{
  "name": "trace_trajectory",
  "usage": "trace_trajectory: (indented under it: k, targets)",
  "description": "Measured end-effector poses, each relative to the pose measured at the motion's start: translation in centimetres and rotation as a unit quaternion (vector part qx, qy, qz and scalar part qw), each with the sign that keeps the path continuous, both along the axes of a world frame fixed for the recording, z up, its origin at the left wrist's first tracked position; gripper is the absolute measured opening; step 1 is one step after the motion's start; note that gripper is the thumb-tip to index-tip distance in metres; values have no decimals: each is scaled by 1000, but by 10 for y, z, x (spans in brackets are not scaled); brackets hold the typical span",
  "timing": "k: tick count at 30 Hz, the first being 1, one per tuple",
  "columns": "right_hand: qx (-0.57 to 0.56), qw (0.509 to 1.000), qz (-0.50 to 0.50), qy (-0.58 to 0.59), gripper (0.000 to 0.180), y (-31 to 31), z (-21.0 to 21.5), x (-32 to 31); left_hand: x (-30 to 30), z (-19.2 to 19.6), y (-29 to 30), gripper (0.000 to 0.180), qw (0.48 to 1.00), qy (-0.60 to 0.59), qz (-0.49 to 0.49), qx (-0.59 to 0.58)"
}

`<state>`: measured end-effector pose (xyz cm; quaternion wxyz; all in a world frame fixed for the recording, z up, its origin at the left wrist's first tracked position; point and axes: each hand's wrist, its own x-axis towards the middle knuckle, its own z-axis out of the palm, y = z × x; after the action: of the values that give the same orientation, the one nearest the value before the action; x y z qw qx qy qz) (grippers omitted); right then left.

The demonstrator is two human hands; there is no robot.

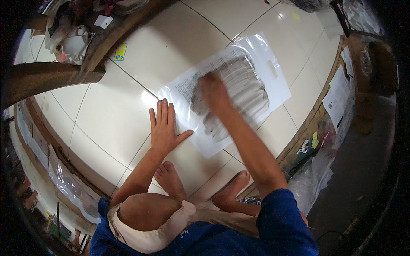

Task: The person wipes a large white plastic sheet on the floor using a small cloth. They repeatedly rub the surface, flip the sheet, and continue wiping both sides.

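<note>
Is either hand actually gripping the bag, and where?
No grip: the left hand lies flat by the plastic bag edge; the blurred right hand presses its middle.

Cream tiled floor (128, 55) bears a clear plastic bag (256, 55) (grey cloth inside).

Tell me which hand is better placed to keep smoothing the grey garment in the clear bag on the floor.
Right, probably. The right hand already lies on the grey garment inside the clear bag, mid-bag. The left hand rests flat on the tiled floor at the bag's near edge, better suited to steadying it.
</note>
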<state>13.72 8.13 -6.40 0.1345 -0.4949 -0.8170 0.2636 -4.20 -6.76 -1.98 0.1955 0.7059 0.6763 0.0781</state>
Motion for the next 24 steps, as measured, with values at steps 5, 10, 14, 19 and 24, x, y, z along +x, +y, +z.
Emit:
trace_trajectory:
  k: [5,10,14,19,24]
  targets:
    - [150,974,-171,-19,15,109,32,66,1,3,1,108,1000,3,-3,-2]
    - [51,994,-94,34,18,76,17,49,-1,-3,1,110,1000,-3,-3,6]
    - [-11,995,-69,76,21,-2,-7,-10,-1,-3,-3,108,1000,10,-3,11]
    - [105,984,-142,19,14,89,27,30,-1,0,0,110,1000,-2,-7,21]
    - [101,970,-218,-30,11,122,40,65,0,1,0,107,999,-33,3,30]
